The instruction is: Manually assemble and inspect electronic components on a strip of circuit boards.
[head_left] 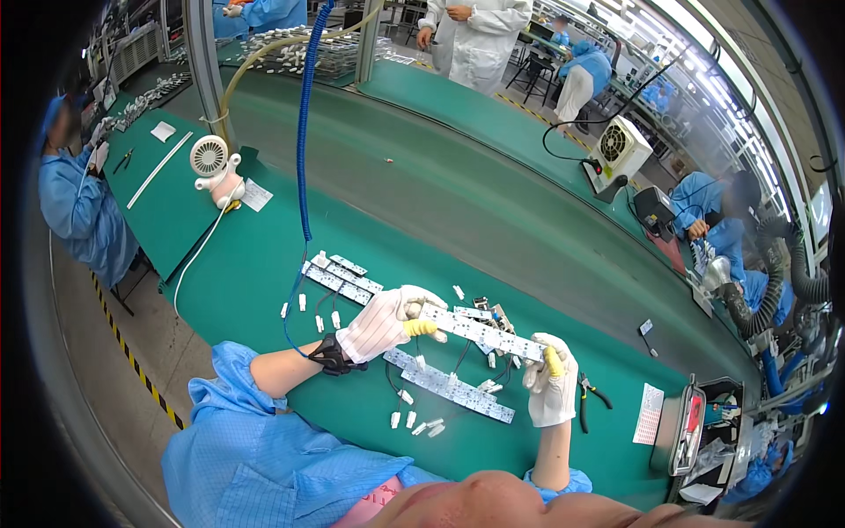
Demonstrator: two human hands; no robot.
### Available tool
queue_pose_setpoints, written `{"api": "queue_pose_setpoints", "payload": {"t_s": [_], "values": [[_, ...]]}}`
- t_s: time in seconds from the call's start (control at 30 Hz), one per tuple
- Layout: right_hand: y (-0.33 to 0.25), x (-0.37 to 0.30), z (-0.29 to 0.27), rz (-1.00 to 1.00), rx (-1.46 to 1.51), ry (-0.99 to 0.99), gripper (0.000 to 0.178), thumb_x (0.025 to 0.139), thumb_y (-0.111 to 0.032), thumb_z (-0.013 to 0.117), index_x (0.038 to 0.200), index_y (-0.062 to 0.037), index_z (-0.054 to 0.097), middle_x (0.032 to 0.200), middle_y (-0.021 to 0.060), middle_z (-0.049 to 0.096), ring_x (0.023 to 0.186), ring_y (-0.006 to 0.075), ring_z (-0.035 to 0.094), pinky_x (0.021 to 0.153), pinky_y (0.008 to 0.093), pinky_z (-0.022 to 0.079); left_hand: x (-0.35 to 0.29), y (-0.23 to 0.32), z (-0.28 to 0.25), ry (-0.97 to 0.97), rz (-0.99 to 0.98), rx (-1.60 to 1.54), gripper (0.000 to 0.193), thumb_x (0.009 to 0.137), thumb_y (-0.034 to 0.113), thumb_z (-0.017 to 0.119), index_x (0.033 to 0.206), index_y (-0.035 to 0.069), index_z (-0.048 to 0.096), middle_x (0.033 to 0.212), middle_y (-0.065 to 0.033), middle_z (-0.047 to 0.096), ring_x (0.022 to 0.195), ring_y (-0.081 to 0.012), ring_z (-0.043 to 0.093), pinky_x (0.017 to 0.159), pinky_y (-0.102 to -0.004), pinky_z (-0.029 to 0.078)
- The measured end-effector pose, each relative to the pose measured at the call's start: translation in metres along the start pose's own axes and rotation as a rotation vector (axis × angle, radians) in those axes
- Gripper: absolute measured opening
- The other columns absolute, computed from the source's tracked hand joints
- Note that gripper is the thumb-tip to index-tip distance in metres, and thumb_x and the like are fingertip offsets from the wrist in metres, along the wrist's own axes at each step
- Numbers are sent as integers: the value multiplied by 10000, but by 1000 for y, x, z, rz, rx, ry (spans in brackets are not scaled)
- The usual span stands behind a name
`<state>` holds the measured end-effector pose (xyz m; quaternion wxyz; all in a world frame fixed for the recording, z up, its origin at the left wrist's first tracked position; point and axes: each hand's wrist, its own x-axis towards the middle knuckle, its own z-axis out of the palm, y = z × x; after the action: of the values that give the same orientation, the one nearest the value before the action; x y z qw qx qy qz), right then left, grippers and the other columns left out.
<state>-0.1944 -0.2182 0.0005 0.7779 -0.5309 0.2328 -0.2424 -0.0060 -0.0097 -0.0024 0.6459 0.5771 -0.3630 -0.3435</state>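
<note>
My two gloved hands hold a white LED circuit board strip (482,333) level above the bench, one hand at each end. My left hand (387,322) is closed on its left end; a black wrist strap (333,355) with a blue cord circles that wrist. My right hand (552,380) grips the right end between thumb and fingers. Nearer to me, on the green mat, lies a row of similar strips (451,387) with dark wires and white connectors (411,420). More strips (339,280) rest beyond my left hand. Small parts behind the held strip are partly hidden.
Wire cutters (584,401) lie right of my right hand, near a printed sheet (649,414) and an open metal case (676,431). A small fan (211,158) stands at the far left. A blue coiled cord (304,132) hangs overhead. Co-workers in blue sit left and right.
</note>
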Motion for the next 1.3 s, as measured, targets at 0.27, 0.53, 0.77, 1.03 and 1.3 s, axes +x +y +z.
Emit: {"api": "queue_pose_setpoints", "payload": {"t_s": [0.27,0.53,0.77,1.03,1.3], "values": [[4,8,-4,6,5,-42,283,930,-249,522,1046,4,576,710,94,590,426,91,480,378,205,353,0,-5,-6,57,47,114,322,862,198,632,1100,-1,544,843,-57,694,699,-56,568,579,-207,424],[5,-5,-9,-115,-50,-46,349,898,-230,574,1154,-2,510,752,97,593,435,92,494,374,178,357,1,-10,2,43,126,232,297,842,128,629,1076,-31,540,881,-101,682,827,-109,648,675,-214,479],[-2,-8,-1,-83,-104,-20,315,881,-152,571,1152,-4,510,804,55,578,527,43,512,378,125,385,1,-11,-3,18,17,-104,290,837,67,631,1091,-46,546,944,-131,661,856,-175,659,749,-272,515],[-2,3,-4,-65,-51,-83,297,920,-149,537,1165,15,502,806,99,609,514,80,512,436,184,399,8,-5,-15,82,-43,361,508,818,360,652,1123,-36,559,806,-97,696,759,-93,639,646,-194,461],[3,-5,-11,-117,-65,-76,321,908,-111,544,1196,19,488,830,109,597,461,70,493,407,180,368,4,-8,0,86,82,25,443,804,137,671,1177,-48,519,967,-143,665,863,-178,656,751,-244,526]]}}
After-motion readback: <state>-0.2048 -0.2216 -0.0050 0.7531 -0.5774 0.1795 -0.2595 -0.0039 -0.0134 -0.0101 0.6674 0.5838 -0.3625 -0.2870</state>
